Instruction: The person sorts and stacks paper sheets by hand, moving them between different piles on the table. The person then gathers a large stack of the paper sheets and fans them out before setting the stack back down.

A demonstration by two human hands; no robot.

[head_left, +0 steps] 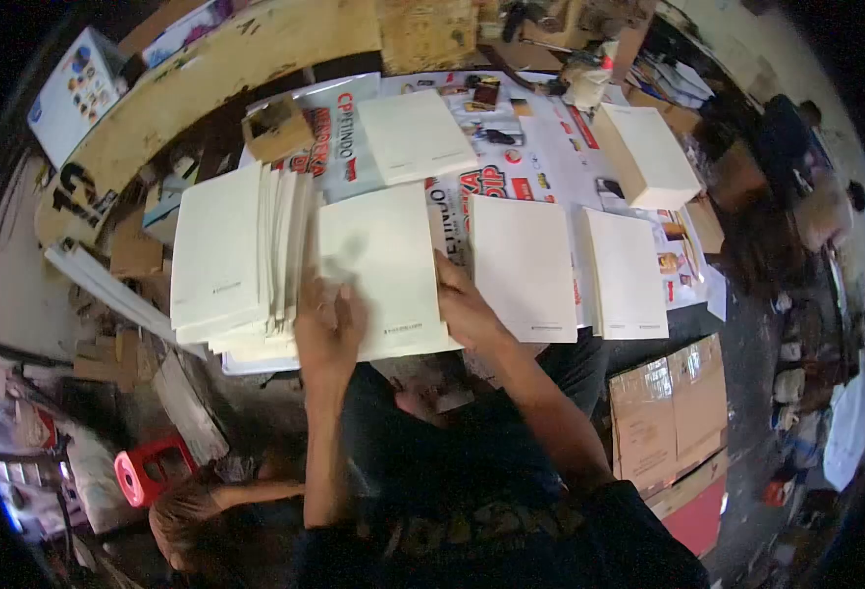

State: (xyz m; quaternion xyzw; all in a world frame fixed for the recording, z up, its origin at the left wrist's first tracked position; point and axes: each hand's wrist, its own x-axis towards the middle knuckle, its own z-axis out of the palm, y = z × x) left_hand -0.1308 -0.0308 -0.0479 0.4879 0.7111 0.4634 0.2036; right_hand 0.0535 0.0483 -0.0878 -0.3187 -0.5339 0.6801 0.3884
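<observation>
A stack of cream printed sheets point(383, 260) with a small line of print along its lower edge lies in front of me on the table. My right hand point(467, 299) grips its right edge, with the fingers partly hidden behind it. At the lower left edge of the same stack is my left hand point(330, 329); its fingers are smeared by motion, and a grey blur shows on the page above them. Left of that hand stands a thick, uneven pile of similar sheets point(218, 255). Another stack of cream sheets point(523, 265) lies just right of my right hand.
Farther right are a narrow stack point(627, 275) and a thick paper block point(645, 157). More sheets point(416, 135) lie at the back on the printed banner point(540, 137) covering the table. A cardboard box point(670, 412) stands at lower right, a red stool point(153, 469) at lower left.
</observation>
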